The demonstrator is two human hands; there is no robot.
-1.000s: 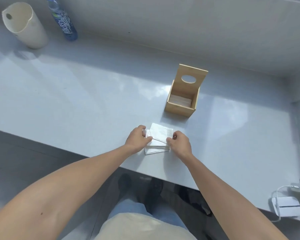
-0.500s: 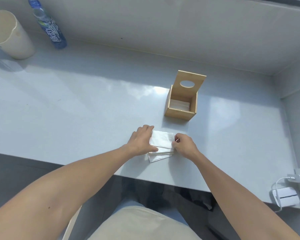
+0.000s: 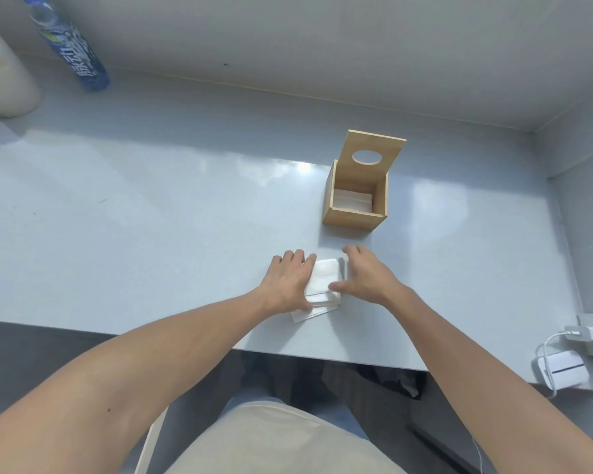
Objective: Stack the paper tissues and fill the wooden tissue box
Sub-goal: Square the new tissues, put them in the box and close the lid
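Looking down over my forearms, I see a small pile of white folded paper tissues (image 3: 323,280) lying near the front edge of the pale grey glossy worktop (image 3: 151,213), with my two hands set against it. My left hand (image 3: 290,282) lies flat with fingers spread on the pile's left side, and my right hand (image 3: 365,277) is pressed against the right side, fingers extended and thumb laid on the top sheet. Neither hand is closed around anything; both are open and bracing the pile.

The lower sheets stick out askew at the near corner, so I judge the stack is not yet squared. The light wooden tissue box (image 3: 355,213) stands beyond the pile and a little to the right, its lid with the oval hole tipped up at the back, and some white tissues already lie inside.

These sheets should be almost weightless, soft and limp, and the layers will probably slide over each other on the slick surface. I would pinch the whole thickness from two opposite edges, thumb on top and fingers beneath, keeping it level so nothing fans out.
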